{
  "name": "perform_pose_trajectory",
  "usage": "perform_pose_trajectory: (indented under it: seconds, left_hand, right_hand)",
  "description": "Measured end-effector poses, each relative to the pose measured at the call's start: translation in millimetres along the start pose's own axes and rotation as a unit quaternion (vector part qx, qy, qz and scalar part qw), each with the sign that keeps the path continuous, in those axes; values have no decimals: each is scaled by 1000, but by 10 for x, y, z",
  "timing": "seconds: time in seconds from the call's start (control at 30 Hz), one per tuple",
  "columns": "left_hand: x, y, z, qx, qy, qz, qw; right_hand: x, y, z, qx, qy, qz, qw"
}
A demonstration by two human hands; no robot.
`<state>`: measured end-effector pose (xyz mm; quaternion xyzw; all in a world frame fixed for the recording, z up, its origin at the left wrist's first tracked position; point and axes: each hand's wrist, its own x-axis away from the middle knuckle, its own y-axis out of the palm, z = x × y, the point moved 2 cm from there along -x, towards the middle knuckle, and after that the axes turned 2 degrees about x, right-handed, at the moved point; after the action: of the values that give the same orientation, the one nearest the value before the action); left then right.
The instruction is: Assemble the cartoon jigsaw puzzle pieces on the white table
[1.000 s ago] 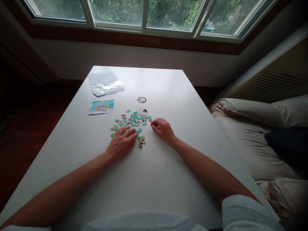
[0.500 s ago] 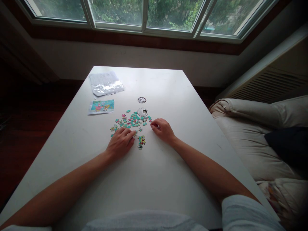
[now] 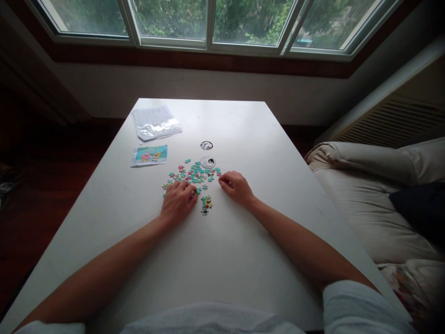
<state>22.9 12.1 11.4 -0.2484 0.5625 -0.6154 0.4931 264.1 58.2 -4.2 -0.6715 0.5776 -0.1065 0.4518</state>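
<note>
Loose jigsaw puzzle pieces [image 3: 198,172], mostly turquoise with some pink and yellow, lie spread on the white table [image 3: 222,264]. My left hand [image 3: 179,200] rests at the near left side of the pile, fingers curled and covering some pieces; whatever its fingertips hold is hidden. Just right of these fingers lies a small joined section of puzzle [image 3: 206,204] with a yellow cartoon face. My right hand [image 3: 237,187] sits at the pile's right edge, thumb and fingers pinched together. Anything between them is too small to make out.
A picture card [image 3: 150,154] with cartoon figures lies left of the pile. Behind it is a clear plastic bag with paper [image 3: 156,122]. Two round table inserts [image 3: 207,162] sit beyond the pieces. A beige sofa [image 3: 361,199] stands along the right.
My left hand's fingers have drawn in and curled slightly beside the joined section. My right hand stays almost in place. The whole view has shifted a little.
</note>
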Motion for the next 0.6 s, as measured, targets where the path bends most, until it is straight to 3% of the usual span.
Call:
perform_pose_trajectory:
  seconds: [0.4,0.6]
  left_hand:
    - [16,-46,-29,18,19,27,999]
    - [6,-50,2,12,12,13,1000]
  right_hand:
    - [5,-1,25,3,-10,-10,1000]
    - [1,-2,21,5,-8,-18,1000]
